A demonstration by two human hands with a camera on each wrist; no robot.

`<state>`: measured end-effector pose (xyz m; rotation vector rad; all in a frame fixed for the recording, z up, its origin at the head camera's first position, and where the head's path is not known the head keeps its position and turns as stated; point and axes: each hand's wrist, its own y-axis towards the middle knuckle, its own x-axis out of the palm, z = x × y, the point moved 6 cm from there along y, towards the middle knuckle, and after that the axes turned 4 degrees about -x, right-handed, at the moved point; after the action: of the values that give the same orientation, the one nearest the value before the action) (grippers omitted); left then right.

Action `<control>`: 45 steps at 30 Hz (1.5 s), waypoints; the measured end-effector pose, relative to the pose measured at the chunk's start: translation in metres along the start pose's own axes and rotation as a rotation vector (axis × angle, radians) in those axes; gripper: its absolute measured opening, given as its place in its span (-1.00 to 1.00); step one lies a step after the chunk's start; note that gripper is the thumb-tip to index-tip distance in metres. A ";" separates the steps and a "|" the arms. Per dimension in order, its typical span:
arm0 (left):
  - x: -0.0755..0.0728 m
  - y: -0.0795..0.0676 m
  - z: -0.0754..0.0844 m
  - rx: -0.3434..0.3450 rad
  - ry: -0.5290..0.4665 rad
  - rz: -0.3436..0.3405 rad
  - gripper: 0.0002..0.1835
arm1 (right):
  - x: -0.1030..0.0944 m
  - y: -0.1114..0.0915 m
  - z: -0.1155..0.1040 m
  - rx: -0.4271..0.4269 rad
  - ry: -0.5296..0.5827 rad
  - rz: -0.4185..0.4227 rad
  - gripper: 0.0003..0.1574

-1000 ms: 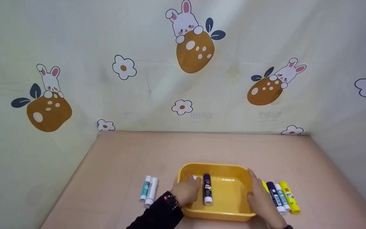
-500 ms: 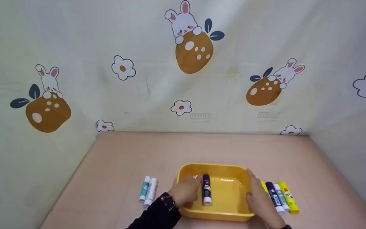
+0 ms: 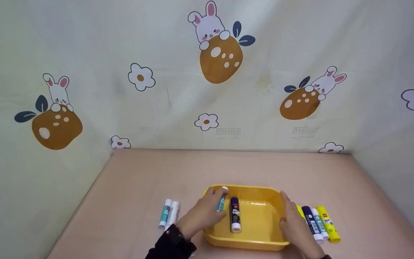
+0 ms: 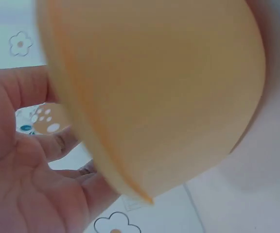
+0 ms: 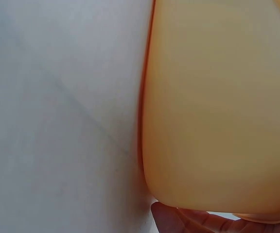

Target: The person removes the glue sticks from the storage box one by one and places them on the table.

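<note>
My left hand (image 3: 206,211) pinches a teal-and-white glue stick (image 3: 221,202), holding it tilted over the left side of a yellow plastic basin (image 3: 261,245). Beside it in the basin lies a dark blue glue stick with a white end (image 3: 235,214). On the basin's right side, my right hand (image 3: 295,225) grips the wall, thumb at the rim and fingers along the outside. The left wrist view shows my left fingers behind the basin's rim (image 4: 96,141); the glue stick is hidden there. Fingertips (image 5: 166,218) show below the basin wall in the right wrist view.
Left of the basin lie a teal-and-white glue stick (image 3: 165,213) and a white one (image 3: 172,214). To the right, a dark blue stick (image 3: 312,223), a teal one (image 3: 320,223) and a yellow one (image 3: 328,223) lie in a row, with another yellow one partly hidden.
My left hand has risen from low inside the basin toward its far left rim, bringing up the teal-and-white glue stick. My right hand stays on the basin's right side.
</note>
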<state>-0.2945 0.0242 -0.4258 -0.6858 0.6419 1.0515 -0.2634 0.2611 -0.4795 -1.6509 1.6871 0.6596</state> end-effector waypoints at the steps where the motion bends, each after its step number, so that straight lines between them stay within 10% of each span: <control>1: -0.004 -0.002 0.000 0.007 -0.024 0.016 -0.45 | 0.000 0.000 0.000 0.002 0.003 -0.002 -0.05; 17: -0.055 -0.026 -0.038 0.080 -0.109 0.281 -0.53 | 0.001 0.005 0.005 0.074 -0.005 -0.019 -0.04; 31: -0.028 -0.006 -0.069 -0.108 0.007 0.143 -0.65 | 0.001 0.003 0.003 0.051 0.013 -0.011 -0.04; 45: -0.009 0.000 -0.078 -0.095 0.257 0.261 -0.79 | -0.002 -0.001 -0.001 -0.024 -0.007 0.046 -0.07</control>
<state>-0.3087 -0.0405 -0.4683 -0.8447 0.9267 1.2513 -0.2628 0.2616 -0.4779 -1.6283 1.7233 0.7097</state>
